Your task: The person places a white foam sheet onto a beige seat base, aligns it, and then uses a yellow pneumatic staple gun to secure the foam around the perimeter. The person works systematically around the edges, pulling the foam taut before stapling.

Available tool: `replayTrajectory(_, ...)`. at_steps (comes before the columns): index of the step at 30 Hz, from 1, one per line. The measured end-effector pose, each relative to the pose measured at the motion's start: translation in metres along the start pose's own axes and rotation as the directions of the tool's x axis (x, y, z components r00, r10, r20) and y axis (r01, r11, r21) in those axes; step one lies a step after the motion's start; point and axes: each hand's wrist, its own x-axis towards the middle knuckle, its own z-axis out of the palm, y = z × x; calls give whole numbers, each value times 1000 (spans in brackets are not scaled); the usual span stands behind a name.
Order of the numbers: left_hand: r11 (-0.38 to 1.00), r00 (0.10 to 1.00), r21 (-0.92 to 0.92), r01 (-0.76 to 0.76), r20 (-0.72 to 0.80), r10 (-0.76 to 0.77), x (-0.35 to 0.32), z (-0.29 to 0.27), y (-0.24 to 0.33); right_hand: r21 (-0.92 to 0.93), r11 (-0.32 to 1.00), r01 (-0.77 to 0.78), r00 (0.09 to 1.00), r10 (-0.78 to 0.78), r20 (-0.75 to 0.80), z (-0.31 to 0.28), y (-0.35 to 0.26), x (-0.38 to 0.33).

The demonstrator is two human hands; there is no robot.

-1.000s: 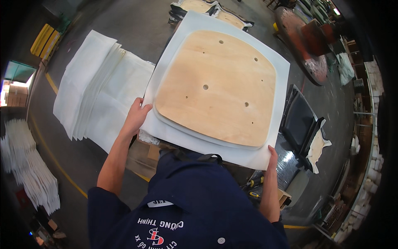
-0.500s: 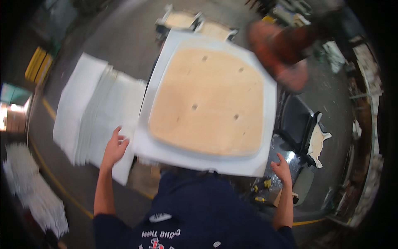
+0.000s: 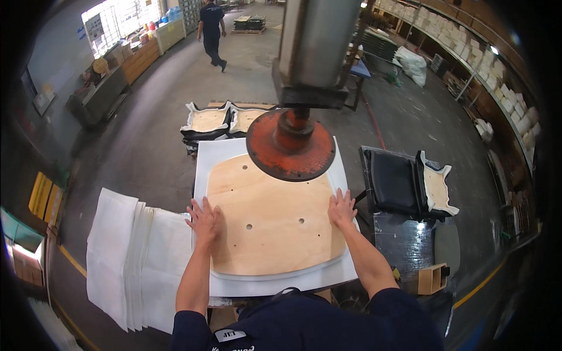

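So the pale wooden panel [image 3: 275, 248] sits front and centre, flat on a white sheet [image 3: 234, 286], right in front of the person's body. The sheet sticks out past the panel on the sides I can see, so the wood seems to have a margin all round; what carries the sheet is mostly hidden.

Both hands are flat with the fingers spread, nothing pinched. The left hand [image 3: 205, 222] straddles the panel's left edge and the right hand [image 3: 342, 209] does the same on the right, roughly opposite. My guess is that's to keep it square, one palm per side.

An orange round plate [image 3: 291, 165] on a metal column [image 3: 316, 47] hangs over the far part of the panel. Can't judge the gap from this angle.

Further out, the stack of white sheets [image 3: 123, 257] droops off to the left, probably there for easy reach. On the right, a black padded seat [image 3: 393, 181] lies by a shiny tabletop [image 3: 398, 240], with an open wooden box [image 3: 430, 281] nearer the person. Way back, someone in dark clothes [image 3: 212, 29] is walking.
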Motion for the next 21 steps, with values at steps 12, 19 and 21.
replayTrajectory(12,988,994,-113,106,-15,-108,8,3,-1,85,980,-183,970,165,180,5,-12,19)
replayTrajectory(19,999,992,-21,41,-119,-44,21,13,4,7,983,184,981,-183,-56,27,10,19)
replayTrajectory(21,998,992,-6,56,-114,-57,18,18,1,4,994,109,992,-108,-58,28,3,9)
